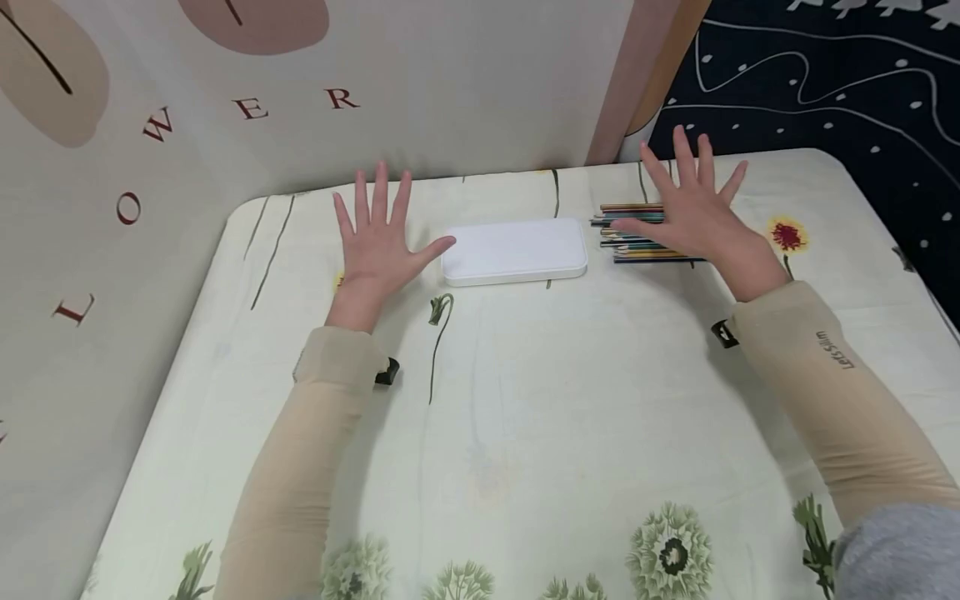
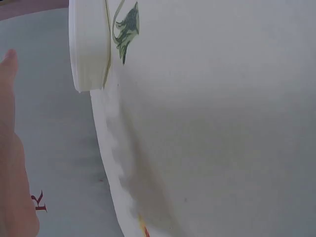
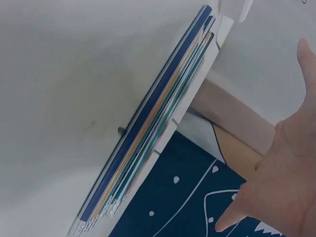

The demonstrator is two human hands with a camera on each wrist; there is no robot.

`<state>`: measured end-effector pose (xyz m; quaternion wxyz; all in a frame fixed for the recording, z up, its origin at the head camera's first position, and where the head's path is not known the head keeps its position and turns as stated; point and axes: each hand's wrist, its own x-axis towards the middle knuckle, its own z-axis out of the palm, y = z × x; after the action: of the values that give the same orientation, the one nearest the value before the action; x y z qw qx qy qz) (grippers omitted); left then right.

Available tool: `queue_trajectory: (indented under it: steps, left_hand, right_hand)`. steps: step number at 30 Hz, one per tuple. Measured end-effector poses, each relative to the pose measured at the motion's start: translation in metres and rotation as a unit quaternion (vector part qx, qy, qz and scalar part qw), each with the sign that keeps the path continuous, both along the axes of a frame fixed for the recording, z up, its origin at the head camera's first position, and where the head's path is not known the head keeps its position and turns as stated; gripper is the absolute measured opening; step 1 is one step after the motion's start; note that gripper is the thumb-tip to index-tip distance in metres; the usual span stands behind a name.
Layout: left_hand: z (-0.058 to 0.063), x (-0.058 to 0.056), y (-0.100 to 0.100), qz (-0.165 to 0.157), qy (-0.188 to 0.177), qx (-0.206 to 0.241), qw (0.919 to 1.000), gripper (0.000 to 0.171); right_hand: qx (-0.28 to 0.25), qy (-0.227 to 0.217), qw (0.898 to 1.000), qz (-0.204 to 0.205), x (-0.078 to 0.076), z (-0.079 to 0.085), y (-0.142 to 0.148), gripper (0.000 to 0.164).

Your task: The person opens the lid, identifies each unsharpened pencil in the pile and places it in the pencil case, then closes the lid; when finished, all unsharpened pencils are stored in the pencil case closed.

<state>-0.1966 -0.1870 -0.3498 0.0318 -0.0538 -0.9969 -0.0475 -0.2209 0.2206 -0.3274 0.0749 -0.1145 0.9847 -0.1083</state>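
Note:
My left hand [image 1: 377, 250] is held with its fingers spread, its thumb overlapping the left end of a flat white case [image 1: 513, 252] in the head view. That case lies shut-looking and level on the table, its rounded edge [image 2: 90, 49] at the top of the left wrist view. Over on the right, my right hand [image 1: 693, 212] also has its fingers spread and holds nothing. Below it lies a row of colored pencils [image 1: 633, 242], side by side, partly hidden by the hand. In the right wrist view the pencils [image 3: 148, 118] stretch diagonally beside the hand [image 3: 286, 173].
A pale tablecloth [image 1: 525, 400] with printed flowers covers the table. Behind it rises a light wall panel [image 1: 465, 92] with red letters. A dark patterned cloth [image 1: 840, 100] hangs at the back right. Black straps [image 1: 387, 372] show at both sleeves.

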Motion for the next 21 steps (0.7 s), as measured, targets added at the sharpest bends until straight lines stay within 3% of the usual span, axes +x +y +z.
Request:
queue_trajectory:
  steps: [21]
  left_hand:
    - [-0.007,0.006,0.014,-0.013,-0.041,0.001,0.9991,0.100]
  right_hand:
    - [-0.047,-0.028,0.998,0.041,0.003,-0.003,-0.029,0.105]
